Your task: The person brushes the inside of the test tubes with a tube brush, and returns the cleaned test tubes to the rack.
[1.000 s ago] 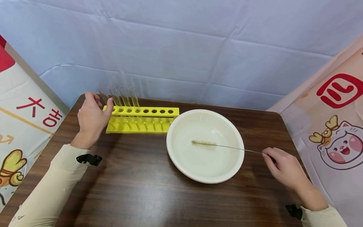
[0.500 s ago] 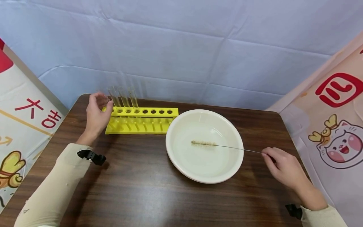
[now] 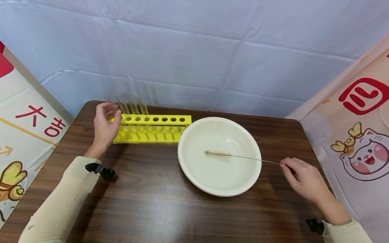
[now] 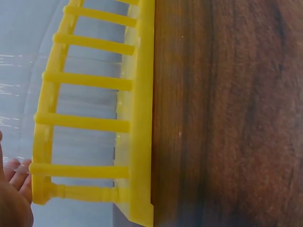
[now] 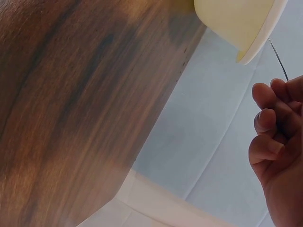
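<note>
In the head view, the yellow test tube rack [image 3: 153,120] stands at the back left of the table. Several clear glass test tubes [image 3: 142,104] rise from its left holes; the holes to the right hold none. At the rack's left end, my left hand [image 3: 105,125] has thumb and fingers around the leftmost test tube [image 3: 110,100], whose lower part the hand hides. My right hand [image 3: 305,179] pinches the end of the thin wire handle of a test tube brush [image 3: 218,154]. The brush's bristled head lies over the inside of the white basin [image 3: 186,170].
The round basin, right of centre, sits close to the rack's right end. Brown wooden table [image 3: 136,202] shows in front of both. A pale cloth [image 3: 194,60] hangs behind, with printed banners at both sides.
My left hand has shifted slightly right at the rack's left end, its fingers blurred half a second ago. The right hand and brush have hardly moved.
</note>
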`<state>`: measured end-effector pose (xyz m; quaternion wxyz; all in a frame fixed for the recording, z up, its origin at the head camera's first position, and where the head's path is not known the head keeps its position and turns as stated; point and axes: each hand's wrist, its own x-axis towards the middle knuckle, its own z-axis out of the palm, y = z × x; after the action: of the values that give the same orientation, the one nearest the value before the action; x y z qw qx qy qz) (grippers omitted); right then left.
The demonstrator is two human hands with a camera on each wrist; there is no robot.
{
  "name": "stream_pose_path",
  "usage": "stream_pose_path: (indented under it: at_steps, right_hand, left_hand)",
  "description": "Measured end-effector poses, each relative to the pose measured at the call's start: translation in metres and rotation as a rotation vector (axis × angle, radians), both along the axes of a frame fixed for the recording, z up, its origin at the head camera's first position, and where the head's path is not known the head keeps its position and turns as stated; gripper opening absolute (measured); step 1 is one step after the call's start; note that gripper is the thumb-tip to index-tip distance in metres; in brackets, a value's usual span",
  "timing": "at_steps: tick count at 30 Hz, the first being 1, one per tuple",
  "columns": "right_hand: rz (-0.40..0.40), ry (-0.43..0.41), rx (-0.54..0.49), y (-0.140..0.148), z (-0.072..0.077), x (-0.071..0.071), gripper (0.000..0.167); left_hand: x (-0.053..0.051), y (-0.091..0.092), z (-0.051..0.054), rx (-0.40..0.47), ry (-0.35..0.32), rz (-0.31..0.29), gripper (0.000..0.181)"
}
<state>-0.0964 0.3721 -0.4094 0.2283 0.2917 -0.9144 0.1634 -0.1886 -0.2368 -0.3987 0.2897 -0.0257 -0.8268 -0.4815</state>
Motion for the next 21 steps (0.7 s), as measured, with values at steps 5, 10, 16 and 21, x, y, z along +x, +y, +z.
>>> stream_pose_path:
  at_steps: [5, 10, 16, 21]
  right_hand:
    - [-0.004, -0.008, -0.004, 0.000, 0.000, 0.001, 0.015]
    - [0.003, -0.004, -0.007, 0.000, 0.000, 0.001, 0.013]
    - [0.007, 0.005, -0.016, -0.001, -0.001, -0.001, 0.012]
    - [0.013, -0.065, -0.072, -0.004, 0.000, 0.003, 0.025]
  left_hand:
    - [-0.009, -0.011, -0.018, -0.037, 0.025, 0.029, 0.031]
    - [-0.012, -0.016, -0.021, -0.057, 0.043, 0.043, 0.030]
    - [-0.013, -0.014, -0.016, -0.070, 0.084, 0.068, 0.028]
    - [-0.015, -0.014, -0.008, -0.065, 0.168, 0.081, 0.028]
